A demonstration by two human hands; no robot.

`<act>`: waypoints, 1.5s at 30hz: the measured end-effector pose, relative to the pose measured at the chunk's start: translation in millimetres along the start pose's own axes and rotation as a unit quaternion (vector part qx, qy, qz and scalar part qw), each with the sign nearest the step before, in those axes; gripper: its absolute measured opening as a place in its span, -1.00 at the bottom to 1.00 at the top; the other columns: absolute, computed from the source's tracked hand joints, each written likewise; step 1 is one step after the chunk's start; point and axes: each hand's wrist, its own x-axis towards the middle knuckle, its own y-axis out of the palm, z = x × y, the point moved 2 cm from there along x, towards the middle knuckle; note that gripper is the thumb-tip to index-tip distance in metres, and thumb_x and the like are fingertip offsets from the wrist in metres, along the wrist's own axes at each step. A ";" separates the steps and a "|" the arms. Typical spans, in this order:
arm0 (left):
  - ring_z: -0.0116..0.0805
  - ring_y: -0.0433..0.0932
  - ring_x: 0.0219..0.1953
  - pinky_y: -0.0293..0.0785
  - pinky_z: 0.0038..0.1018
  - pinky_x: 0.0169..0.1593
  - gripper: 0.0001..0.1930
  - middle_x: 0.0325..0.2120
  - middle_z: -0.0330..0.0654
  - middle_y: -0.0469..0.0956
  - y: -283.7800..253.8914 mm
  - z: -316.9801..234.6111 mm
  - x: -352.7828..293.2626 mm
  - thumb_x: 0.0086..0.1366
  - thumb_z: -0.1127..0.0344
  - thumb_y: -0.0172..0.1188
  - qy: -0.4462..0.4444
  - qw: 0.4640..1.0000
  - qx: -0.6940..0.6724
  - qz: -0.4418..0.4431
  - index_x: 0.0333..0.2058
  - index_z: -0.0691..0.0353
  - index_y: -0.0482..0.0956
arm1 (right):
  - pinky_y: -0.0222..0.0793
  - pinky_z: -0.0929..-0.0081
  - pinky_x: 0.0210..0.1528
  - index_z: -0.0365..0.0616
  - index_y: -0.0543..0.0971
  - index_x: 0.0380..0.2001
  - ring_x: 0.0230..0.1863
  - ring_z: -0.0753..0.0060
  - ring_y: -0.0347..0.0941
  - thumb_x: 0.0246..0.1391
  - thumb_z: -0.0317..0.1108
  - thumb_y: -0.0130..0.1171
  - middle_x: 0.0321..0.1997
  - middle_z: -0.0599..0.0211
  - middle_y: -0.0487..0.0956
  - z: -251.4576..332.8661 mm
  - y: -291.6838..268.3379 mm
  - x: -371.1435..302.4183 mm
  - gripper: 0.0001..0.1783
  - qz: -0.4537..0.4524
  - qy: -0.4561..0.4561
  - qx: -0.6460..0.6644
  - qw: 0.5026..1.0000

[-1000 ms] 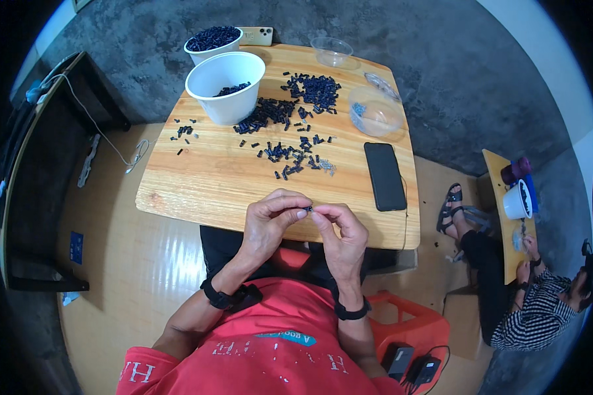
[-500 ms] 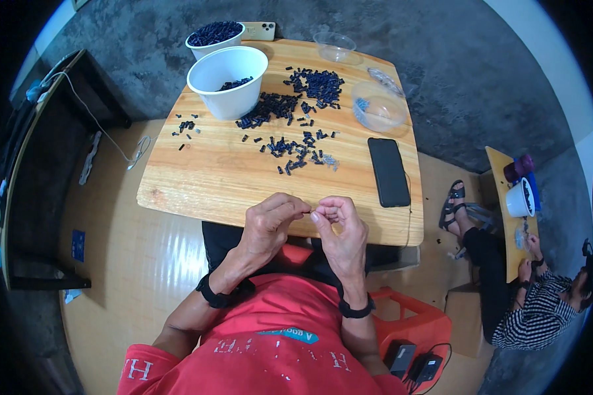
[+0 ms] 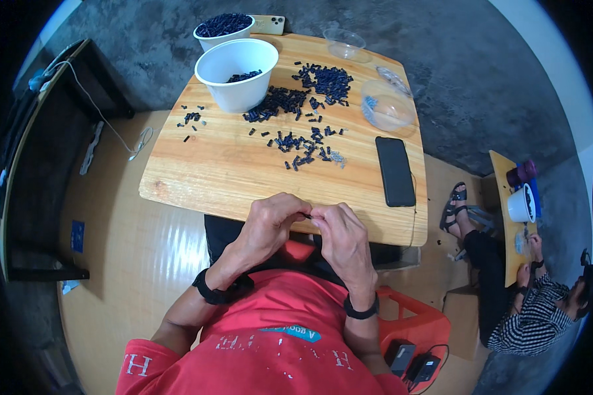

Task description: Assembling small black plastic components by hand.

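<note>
Over the table's near edge, my left hand (image 3: 270,220) and my right hand (image 3: 341,232) meet fingertip to fingertip. Pinched between them is a small dark cylindrical piece (image 3: 307,216), mostly covered by the fingers. Beyond the hands lies a loose scatter of small black cylindrical pieces (image 3: 300,148), with a little cluster of tiny clear bits (image 3: 337,158) at its right end. Farther back are a denser black heap (image 3: 280,104) and a dark blue heap (image 3: 329,82). A white tub (image 3: 234,99) with some black pieces inside stands left of them.
A second white tub (image 3: 212,43) heaped with dark pieces stands behind. Clear plastic bowls (image 3: 396,115) and a black phone (image 3: 395,172) are on the table's right side; another phone (image 3: 268,25) leans at the back. A co-worker (image 3: 534,316) sits at a small table on the far right.
My right hand has turned inward, its fingers curling closer over the small piece at the left fingertips. The table's things appear slightly shifted right and up as the view moved.
</note>
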 end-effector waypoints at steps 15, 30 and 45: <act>-0.23 0.62 -0.38 0.55 -0.46 -0.29 -0.78 -0.46 -0.07 0.59 -5.4 -3.6 -5.3 0.04 0.74 0.12 -0.035 0.998 -0.046 -0.033 -0.35 0.35 0.61 | 0.41 0.55 -0.25 -0.28 0.47 -0.29 -0.38 0.55 0.48 0.07 -0.55 0.15 -0.40 0.32 0.56 -19.1 18.0 -3.2 -0.88 -0.014 0.227 0.227 0.947; -0.42 0.58 -0.34 0.48 -0.54 -0.24 -0.83 -0.45 -0.13 0.60 -8.4 7.1 -4.5 0.07 0.70 0.18 -0.165 0.968 -0.190 -0.009 -0.35 0.36 0.61 | 0.36 0.67 -0.28 -0.22 0.50 -0.26 -0.37 0.65 0.42 0.16 -0.32 0.19 -0.40 0.42 0.54 -25.3 39.8 -16.2 -0.80 -0.057 0.300 0.385 0.871; -0.47 0.56 -0.25 0.46 -0.55 -0.16 -0.79 -0.37 -0.18 0.61 -8.8 39.4 -16.9 0.11 0.66 0.18 -0.211 0.953 -0.214 -0.032 -0.26 0.35 0.63 | 0.38 0.49 -0.34 -0.24 0.52 -0.34 -0.40 0.47 0.48 0.19 -0.35 0.11 -0.45 0.30 0.52 -28.0 51.2 6.7 -0.84 -0.027 0.258 0.251 0.933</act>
